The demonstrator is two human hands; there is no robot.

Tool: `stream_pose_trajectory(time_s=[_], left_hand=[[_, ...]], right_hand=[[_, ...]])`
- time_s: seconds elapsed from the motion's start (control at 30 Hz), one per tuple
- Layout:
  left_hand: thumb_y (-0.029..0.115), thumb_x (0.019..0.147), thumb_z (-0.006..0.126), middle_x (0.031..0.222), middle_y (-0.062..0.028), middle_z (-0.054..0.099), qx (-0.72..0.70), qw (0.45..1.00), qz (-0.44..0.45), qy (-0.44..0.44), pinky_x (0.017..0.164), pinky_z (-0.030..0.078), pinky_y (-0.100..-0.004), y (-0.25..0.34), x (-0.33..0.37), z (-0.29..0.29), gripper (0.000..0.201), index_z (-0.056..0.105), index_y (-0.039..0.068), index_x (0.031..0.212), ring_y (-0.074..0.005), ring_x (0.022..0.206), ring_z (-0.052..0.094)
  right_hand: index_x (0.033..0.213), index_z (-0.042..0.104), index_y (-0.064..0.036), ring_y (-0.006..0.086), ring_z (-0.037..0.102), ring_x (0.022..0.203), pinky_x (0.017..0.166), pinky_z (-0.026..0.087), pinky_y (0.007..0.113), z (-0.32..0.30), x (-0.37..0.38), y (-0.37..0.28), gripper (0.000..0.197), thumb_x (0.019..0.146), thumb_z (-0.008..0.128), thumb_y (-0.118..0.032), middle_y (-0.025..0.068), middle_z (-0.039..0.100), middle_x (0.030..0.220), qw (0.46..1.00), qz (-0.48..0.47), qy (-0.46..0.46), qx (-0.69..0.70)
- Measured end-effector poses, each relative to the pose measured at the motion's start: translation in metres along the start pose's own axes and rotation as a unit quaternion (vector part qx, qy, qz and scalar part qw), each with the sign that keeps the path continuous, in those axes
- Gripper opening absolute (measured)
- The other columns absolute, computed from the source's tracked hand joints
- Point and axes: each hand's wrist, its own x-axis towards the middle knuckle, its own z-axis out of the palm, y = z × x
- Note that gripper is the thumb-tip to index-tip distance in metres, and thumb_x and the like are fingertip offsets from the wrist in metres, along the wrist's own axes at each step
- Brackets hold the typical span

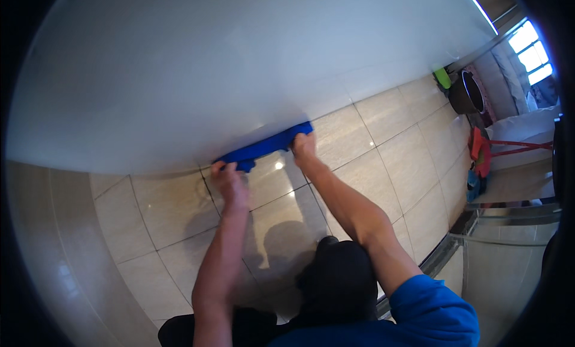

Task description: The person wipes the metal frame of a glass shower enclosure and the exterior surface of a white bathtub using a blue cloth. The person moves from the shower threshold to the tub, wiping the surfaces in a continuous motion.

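Note:
A blue cloth [263,148] is stretched lengthwise along the foot of a large smooth white surface [239,65], where it meets the tiled floor [353,134]. My left hand [230,184] has its fingers closed on the cloth's left end, near a bunched fold that hangs down. At the other end my right hand [304,148] grips the cloth, its fingers partly hidden by the fabric. Both arms reach forward, and the cloth lies against or very close to the base of the white surface.
To the right stand a dark bucket [467,94] and a green object [442,77]. Nearer are a red cleaning tool [479,149] with red handles and a blue item [475,186]. A metal-edged track [443,251] runs along the lower right. Beige wall tiles [78,239] curve up at left.

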Motion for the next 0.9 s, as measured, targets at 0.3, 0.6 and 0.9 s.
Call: stream_pose_trajectory(time_s=[0.3,0.6,0.9], left_hand=[[0.002,0.075,0.055,0.092,-0.0042,0.054,0.020,0.995,-0.014,0.096,0.066,0.041,-0.0307,0.040,0.069,-0.102,0.022,0.053,0.011,0.096,-0.0156,0.082,0.050],[0.003,0.080,0.051,0.104,-0.0087,0.057,-0.167,0.964,-0.138,-0.157,0.081,0.048,-0.0449,-0.017,0.026,-0.021,0.019,0.053,0.005,0.099,-0.0243,0.097,0.054],[-0.003,0.076,0.050,0.087,-0.0040,0.054,-0.108,0.989,-0.093,-0.031,0.066,0.044,-0.0330,0.018,0.053,-0.080,0.023,0.052,0.011,0.094,-0.0164,0.074,0.051]], right_hand=[[0.084,0.053,-0.0047,0.0216,0.054,0.055,0.046,0.050,0.033,0.087,-0.094,0.037,0.005,0.081,0.050,-0.004,0.0073,0.054,0.074,0.953,0.263,-0.124,0.084],[0.083,0.058,-0.0099,0.0167,0.056,0.058,0.047,0.045,0.027,0.008,-0.026,-0.021,0.008,0.083,0.050,-0.010,0.0052,0.058,0.069,0.998,0.046,-0.033,0.035],[0.087,0.055,-0.0075,0.0191,0.058,0.062,0.052,0.050,0.031,0.040,-0.059,0.022,0.006,0.084,0.049,-0.008,0.0082,0.058,0.075,0.982,0.140,-0.125,0.029]])
